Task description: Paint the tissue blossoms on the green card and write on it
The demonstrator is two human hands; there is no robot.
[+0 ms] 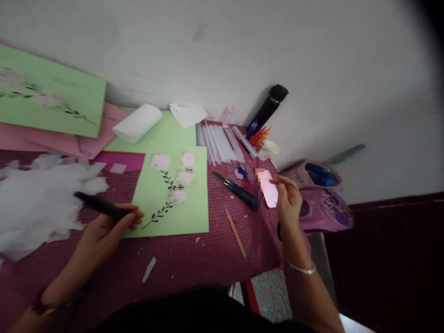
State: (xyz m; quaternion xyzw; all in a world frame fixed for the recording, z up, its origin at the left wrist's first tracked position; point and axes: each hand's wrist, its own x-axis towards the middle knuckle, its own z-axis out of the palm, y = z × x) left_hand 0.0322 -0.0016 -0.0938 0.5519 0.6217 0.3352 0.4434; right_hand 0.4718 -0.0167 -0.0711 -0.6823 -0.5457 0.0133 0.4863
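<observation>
My left hand (111, 226) is closed around a black marker pen (100, 205), its dark end pointing up and left. The fingertips lie at the left edge of a light green sheet (192, 215) that bears pale pink puffy flowers (178, 196) on a stem with dark leaves. On the right, my right hand (288, 200) hovers at a phone (269, 188) with a lit pinkish screen. One finger stretches over the screen, the others are bent, and I see nothing held. Between the sheet and the phone lies a blue and black utility knife (243, 194), blade out.
White crumpled tissue (38, 203) covers the left. Behind are a second green flower sheet (83, 101), a paper roll (138, 122), glue sticks (218, 143), a black bottle (267, 108) and paint tubes (258, 137). A wooden stick (236, 233) lies in front; a pink stool (317, 210) stands right.
</observation>
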